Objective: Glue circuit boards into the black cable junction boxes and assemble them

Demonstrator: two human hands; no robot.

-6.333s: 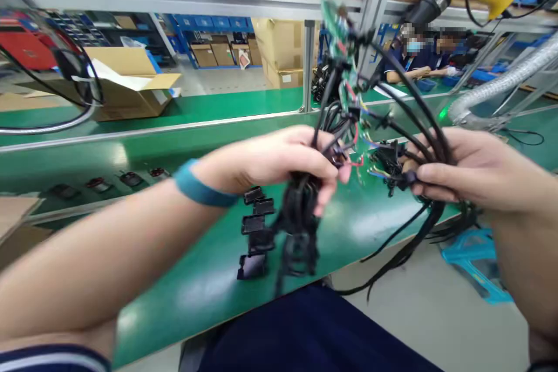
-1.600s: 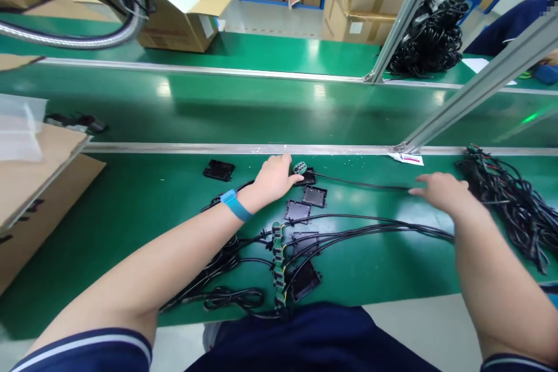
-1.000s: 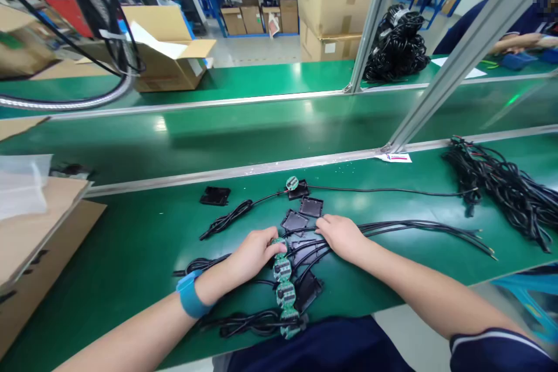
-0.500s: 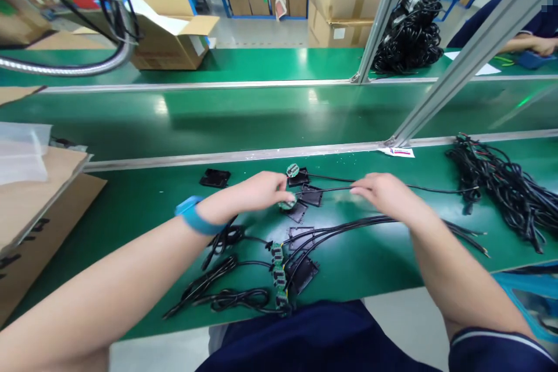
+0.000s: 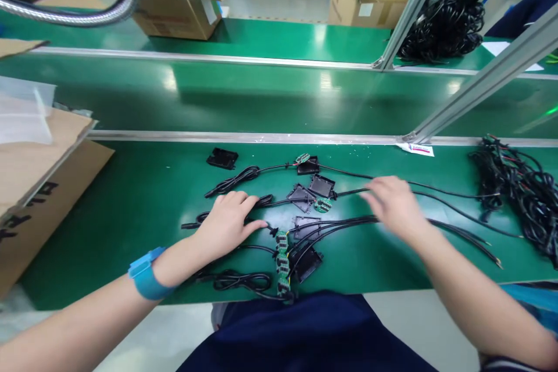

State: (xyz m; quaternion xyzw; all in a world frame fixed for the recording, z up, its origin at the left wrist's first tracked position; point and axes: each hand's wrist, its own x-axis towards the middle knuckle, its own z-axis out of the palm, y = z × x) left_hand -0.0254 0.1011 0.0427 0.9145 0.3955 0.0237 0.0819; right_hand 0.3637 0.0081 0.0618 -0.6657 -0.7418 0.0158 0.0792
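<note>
My left hand [image 5: 229, 221] reaches over the coiled black cables [image 5: 264, 200] on the green bench, thumb apart from the fingers; its fingertips are partly hidden. My right hand [image 5: 394, 203], slightly blurred, hovers at a black cable [image 5: 351, 191] with thumb and fingers apart. That cable leads to a small green circuit board [image 5: 322, 205] lying beside open black plastic housings [image 5: 322, 186]. Farther back, another circuit board [image 5: 302, 158] with cables on both sides rests by a housing half [image 5: 308, 166]. Nearer me, several wired circuit boards [image 5: 282, 264] stand in a row, with black cables [image 5: 349, 222] running right.
A large bundle of black cables [image 5: 518, 197] lies at the right. Cardboard boxes stand at the left [image 5: 65, 186] and on the far bench [image 5: 178, 11]. A metal post [image 5: 475, 87] slants up at the right. A single black housing half [image 5: 222, 158] sits at the back left.
My left hand has let go of the circuit board and moved left and down to the coiled cables. The board now lies on the bench. My right hand's fingers have loosened. The view has tilted down.
</note>
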